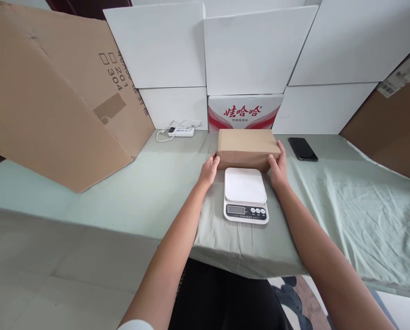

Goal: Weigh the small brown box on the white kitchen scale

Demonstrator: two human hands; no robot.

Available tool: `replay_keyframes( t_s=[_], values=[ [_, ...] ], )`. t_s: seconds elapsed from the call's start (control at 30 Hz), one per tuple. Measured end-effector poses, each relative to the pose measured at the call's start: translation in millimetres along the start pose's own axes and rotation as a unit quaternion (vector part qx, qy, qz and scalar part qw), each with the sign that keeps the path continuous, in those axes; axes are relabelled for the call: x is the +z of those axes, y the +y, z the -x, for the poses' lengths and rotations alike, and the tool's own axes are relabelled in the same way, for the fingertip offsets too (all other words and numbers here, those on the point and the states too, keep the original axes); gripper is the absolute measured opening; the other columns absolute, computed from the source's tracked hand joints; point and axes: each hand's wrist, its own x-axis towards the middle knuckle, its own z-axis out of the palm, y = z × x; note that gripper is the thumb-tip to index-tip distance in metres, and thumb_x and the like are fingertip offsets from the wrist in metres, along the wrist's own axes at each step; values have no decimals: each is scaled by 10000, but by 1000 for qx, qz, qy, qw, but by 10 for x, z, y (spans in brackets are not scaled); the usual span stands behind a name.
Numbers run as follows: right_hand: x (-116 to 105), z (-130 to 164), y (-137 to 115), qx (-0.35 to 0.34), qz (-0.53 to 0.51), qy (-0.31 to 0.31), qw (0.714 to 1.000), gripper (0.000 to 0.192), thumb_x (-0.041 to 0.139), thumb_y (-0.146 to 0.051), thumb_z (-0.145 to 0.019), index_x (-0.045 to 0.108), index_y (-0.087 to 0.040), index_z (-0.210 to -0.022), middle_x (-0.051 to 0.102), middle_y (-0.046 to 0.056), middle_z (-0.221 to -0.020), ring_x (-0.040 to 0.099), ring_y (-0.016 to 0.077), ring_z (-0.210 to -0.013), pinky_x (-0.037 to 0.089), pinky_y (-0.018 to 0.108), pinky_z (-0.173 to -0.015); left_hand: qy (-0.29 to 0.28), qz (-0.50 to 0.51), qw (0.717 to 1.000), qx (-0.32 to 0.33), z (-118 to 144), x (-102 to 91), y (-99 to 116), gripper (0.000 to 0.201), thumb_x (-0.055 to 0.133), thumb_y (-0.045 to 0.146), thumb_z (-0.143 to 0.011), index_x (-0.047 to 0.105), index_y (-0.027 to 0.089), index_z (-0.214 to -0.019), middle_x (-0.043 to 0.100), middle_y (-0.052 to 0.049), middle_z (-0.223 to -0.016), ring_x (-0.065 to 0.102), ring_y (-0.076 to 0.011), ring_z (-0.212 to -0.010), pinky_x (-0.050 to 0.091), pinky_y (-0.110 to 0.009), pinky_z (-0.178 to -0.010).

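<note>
A closed brown cardboard box (248, 149) is gripped between my two hands, just behind a white kitchen scale (245, 190). My left hand (209, 169) presses on its left end, thumb at the front corner. At the right end, my right hand (278, 164) wraps the corner with its thumb on the front face. The scale's platform carries nothing, and its display (236, 209) looks blank. Whether the box rests on the cloth or is slightly raised, I cannot tell.
A black phone (303, 149) lies right of the box. To the left is a white power strip (181, 131) with its cable. White panels (260, 50) and a red-and-white carton (244, 113) stand behind. Large cardboard sheets (63, 91) flank the green cloth (150, 183) on the table.
</note>
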Motion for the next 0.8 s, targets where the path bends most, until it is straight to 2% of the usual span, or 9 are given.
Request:
replay_keyframes(
  t_s=[0.37,0.57,0.8],
  values=[
    [17,3,-31,21,-6,-8,1000,1001,686,-804,-895,421,-291,-1712,474,122,-1821,425,382,-1709,224,669,-1468,-4,7,1000,2,10,6,-6,645,511,603,-1082,640,231,-1594,684,-104,-1675,605,-319,-1594,453,-472,-1340],
    [13,15,-71,22,1,-12,1000,1059,688,-849,-875,399,-290,-1726,455,123,-1834,384,391,-1735,197,656,-1481,-28,14,1000,3,30,-14,21,712,506,638,-1076,595,211,-1639,657,-118,-1701,594,-327,-1598,443,-443,-1334],
    [34,3,-54,27,-14,-22,999,1159,730,-882,-828,343,-297,-1751,445,127,-1835,393,386,-1731,205,631,-1487,-33,15,999,7,20,-17,-6,706,507,610,-1075,583,207,-1649,666,-129,-1690,593,-336,-1595,434,-456,-1340]
  ],
)
